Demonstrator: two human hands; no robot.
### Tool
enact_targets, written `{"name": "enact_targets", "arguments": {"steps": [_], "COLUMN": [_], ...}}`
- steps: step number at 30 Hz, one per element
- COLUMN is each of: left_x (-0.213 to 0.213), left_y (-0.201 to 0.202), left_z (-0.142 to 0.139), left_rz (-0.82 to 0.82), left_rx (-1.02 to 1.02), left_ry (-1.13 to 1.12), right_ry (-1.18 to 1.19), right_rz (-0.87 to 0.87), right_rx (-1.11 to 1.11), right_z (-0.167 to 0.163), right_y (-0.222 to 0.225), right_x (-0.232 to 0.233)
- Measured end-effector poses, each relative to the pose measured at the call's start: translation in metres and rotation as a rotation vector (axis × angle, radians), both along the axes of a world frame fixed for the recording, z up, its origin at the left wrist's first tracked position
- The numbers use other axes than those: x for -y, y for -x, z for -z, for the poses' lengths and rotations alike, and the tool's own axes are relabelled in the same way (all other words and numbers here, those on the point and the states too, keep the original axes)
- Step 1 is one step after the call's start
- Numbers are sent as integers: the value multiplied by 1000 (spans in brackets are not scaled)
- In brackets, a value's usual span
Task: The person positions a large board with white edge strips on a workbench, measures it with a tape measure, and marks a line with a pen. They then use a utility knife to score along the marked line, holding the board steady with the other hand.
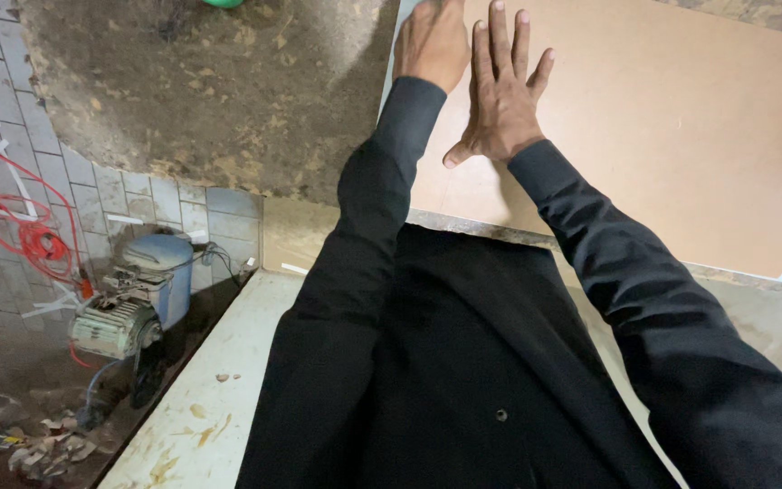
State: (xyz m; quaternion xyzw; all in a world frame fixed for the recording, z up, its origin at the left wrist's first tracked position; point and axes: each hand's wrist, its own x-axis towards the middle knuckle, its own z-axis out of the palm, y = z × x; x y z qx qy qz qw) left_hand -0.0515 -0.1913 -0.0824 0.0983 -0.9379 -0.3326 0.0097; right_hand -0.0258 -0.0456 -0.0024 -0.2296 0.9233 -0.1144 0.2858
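A large light-brown fibreboard panel (681, 127) lies in front of me, filling the upper right of the head view. My right hand (500, 95) rests flat on it with fingers spread, palm down. My left hand (432, 41) sits just to its left at the panel's left edge, fingers curled over that edge; the fingertips are cut off by the frame top. Both arms wear black sleeves, and my black shirt fills the lower middle.
A whitish workbench top (219, 389) with wood chips lies under me. On the tiled floor to the left stand a blue-tanked air compressor (133, 294) and a coiled red hose (33, 231). Dusty dark ground (210, 91) lies beyond.
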Motion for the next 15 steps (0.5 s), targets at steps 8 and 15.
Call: {"name": "enact_targets", "arguments": {"steps": [8,15], "left_x": [-5,1], "left_y": [-25,-104], "left_z": [-9,-53], "left_rz": [-12,42], "left_rx": [12,232], "left_ry": [22,-9], "right_ry": [-31,1], "right_rz": [-12,-21], "right_rx": [-7,-38], "right_z": [12,29], "right_y": [-2,-6], "right_x": [0,-8]}}
